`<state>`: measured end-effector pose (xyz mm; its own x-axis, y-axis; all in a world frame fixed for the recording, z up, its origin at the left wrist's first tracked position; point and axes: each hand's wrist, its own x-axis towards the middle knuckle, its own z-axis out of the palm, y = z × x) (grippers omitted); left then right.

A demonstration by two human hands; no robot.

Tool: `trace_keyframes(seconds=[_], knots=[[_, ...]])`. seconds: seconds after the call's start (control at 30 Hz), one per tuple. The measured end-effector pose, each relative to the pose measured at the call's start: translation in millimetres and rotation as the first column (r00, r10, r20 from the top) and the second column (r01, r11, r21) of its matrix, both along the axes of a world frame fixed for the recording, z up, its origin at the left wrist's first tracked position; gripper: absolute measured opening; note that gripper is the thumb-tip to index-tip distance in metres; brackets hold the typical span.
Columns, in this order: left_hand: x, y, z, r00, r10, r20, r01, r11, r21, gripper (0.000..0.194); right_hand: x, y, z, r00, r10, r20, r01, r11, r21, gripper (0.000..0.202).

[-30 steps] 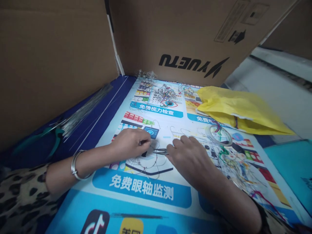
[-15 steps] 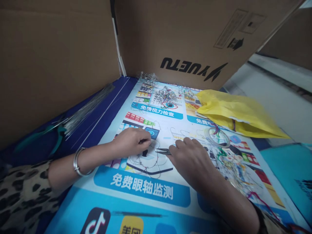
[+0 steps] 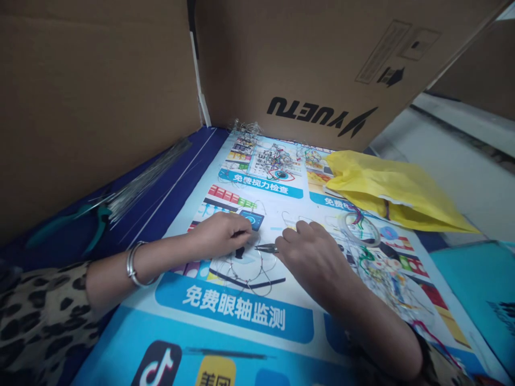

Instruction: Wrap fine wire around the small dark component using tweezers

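Observation:
My right hand (image 3: 309,260) is wrapped round a pair of pliers (image 3: 266,248), whose dark, narrow jaws point left. Close to the jaw tips, my left hand (image 3: 223,234) is closed in a pinch on thin bent wire (image 3: 262,271). The wire curves in loops over the printed sheet below both hands, with small knots or twists along it. The exact spot where the fingertips grip is hidden behind the left hand.
Straight wires (image 3: 148,179) lie left beside green-handled pliers (image 3: 98,230). Tangled coloured wire (image 3: 277,158) sits at the back, more (image 3: 396,279) at right. A yellow bag (image 3: 402,182) and a clear tape roll (image 3: 376,236) lie right. Cardboard walls (image 3: 281,53) stand behind.
The pliers and my right hand have shifted slightly left and up. My left hand has moved a little to the right. Both keep their hold.

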<state>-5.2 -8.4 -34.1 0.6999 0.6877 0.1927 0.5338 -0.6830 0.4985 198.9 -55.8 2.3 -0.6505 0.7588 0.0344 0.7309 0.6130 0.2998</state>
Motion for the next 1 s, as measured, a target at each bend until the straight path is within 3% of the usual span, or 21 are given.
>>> trace_keyframes(seconds=[0.5,0.73,1.0], knots=[[-3,-3,-1.1,0.997,-0.073,-0.023,0.073,0.997,0.005,0.019,-3,1,1.6,0.998,0.061,-0.008,-0.061,0.997,0.046,0.012],[-6,-2,1.4,0.996,-0.043,-0.083,0.043,0.999,-0.008,0.017,1,2,-2.5,0.998,0.053,-0.027,-0.052,0.998,0.034,0.011],[-8,-2,-3.8,1.0,-0.023,-0.012,0.022,0.999,-0.027,0.021,3,5,-10.8,0.998,0.036,-0.058,-0.037,0.999,-0.01,0.014]])
